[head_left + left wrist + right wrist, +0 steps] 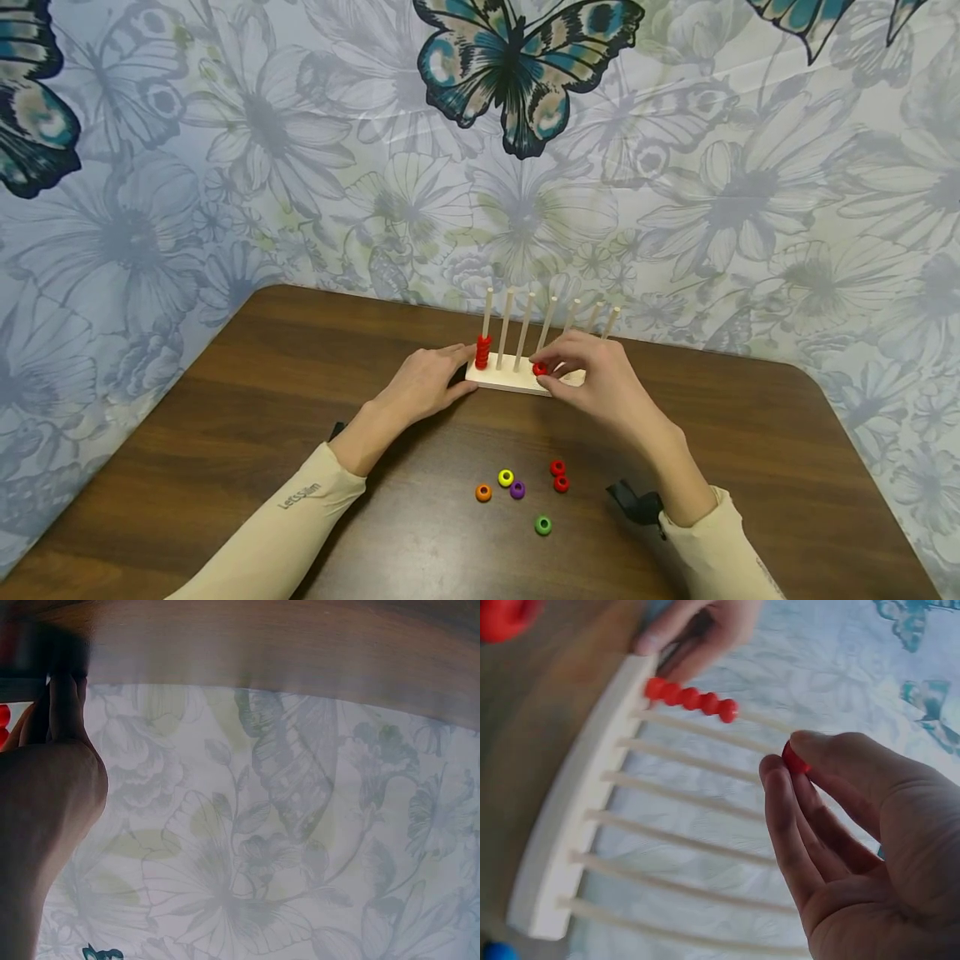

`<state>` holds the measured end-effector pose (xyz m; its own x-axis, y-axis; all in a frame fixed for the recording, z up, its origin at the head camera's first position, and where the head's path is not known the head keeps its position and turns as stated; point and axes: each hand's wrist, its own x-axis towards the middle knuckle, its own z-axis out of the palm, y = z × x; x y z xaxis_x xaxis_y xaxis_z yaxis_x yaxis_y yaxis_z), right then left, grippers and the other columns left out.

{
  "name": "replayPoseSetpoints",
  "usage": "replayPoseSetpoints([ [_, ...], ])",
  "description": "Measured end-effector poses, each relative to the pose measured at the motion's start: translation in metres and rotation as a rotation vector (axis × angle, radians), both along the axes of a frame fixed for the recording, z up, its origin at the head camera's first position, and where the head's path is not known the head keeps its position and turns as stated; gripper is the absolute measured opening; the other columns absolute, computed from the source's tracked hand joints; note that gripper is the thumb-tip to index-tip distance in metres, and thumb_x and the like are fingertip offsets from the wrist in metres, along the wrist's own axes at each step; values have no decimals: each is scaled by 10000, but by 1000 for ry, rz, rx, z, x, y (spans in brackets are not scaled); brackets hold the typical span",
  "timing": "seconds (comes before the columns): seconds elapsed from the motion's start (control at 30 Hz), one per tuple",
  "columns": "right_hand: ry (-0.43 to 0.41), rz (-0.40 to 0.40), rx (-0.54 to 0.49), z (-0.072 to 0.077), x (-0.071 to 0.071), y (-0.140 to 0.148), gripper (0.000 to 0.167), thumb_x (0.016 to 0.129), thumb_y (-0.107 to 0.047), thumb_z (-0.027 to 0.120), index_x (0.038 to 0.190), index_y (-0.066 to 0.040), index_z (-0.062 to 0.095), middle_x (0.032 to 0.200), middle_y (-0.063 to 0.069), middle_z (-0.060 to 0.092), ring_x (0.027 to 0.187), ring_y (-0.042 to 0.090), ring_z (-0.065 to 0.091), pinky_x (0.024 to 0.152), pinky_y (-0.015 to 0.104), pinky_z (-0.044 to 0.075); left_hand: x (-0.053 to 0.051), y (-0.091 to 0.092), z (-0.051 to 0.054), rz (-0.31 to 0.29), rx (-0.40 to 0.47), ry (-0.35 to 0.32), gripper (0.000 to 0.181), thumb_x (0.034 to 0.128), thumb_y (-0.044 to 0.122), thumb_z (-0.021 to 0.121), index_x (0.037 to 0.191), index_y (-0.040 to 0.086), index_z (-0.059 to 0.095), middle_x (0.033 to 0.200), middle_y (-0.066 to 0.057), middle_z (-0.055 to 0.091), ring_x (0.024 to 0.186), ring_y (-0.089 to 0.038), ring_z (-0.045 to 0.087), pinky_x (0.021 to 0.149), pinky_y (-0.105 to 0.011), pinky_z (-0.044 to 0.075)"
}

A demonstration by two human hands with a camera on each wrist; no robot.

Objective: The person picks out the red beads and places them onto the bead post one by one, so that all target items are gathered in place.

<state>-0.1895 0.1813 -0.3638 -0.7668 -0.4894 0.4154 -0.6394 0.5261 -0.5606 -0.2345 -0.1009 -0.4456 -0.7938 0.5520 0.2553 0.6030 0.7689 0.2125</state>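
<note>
A pale wooden stand (pixel 495 377) with a row of upright pegs stands toward the back of the table. Several red beads (pixel 483 353) are stacked on its leftmost peg. My left hand (pixel 423 383) holds the stand's left end, thumb at the front corner and fingers behind. Between thumb and fingertips, my right hand (pixel 600 375) pinches a single red bead (pixel 795 759). In the right wrist view that bead is close to the pegs' upper part, off any peg. The left wrist view shows the left hand (pixel 52 772) only partly, at its edge.
Loose on the brown table (pixel 262 433) lie an orange bead (pixel 483 493), a yellow bead (pixel 506 478), a purple bead (pixel 517 490), a green bead (pixel 543 525) and two red beads (pixel 561 483). A blue bead (pixel 499 952) shows in the right wrist view. Behind is a patterned wall covering (pixel 337 208).
</note>
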Motion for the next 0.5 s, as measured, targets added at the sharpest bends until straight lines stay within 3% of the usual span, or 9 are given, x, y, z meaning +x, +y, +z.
replayPoseSetpoints([
  [0.17, 76, -56, -27, 17, -8, -17, 217, 884, -54, 843, 1086, -128, 813, 1006, -33, 754, 823, 89, 755, 750, 322, 632, 0, 0, 0, 12, -11, -22, 597, 986, 362, 761, 1464, 35, 619, 1404, -168, 684, 1131, -347, 744, 980, -505, 593],
  [0.33, 98, -91, -145, 29, -16, -34, 221, 894, -36, 830, 1111, -63, 802, 1028, 18, 772, 863, 135, 756, 789, 377, 651, -1, 0, 0, 14, -15, -27, 606, 991, 368, 752, 1476, 34, 608, 1417, -174, 672, 1157, -351, 733, 982, -505, 593],
  [0.5, 131, -118, -252, 35, -23, -49, 219, 904, -29, 821, 1121, -37, 794, 1024, 50, 777, 905, 157, 748, 791, 340, 651, -2, 0, -1, 7, -12, -13, 601, 993, 371, 751, 1469, 29, 614, 1412, -170, 677, 1181, -341, 726, 988, -495, 593],
])
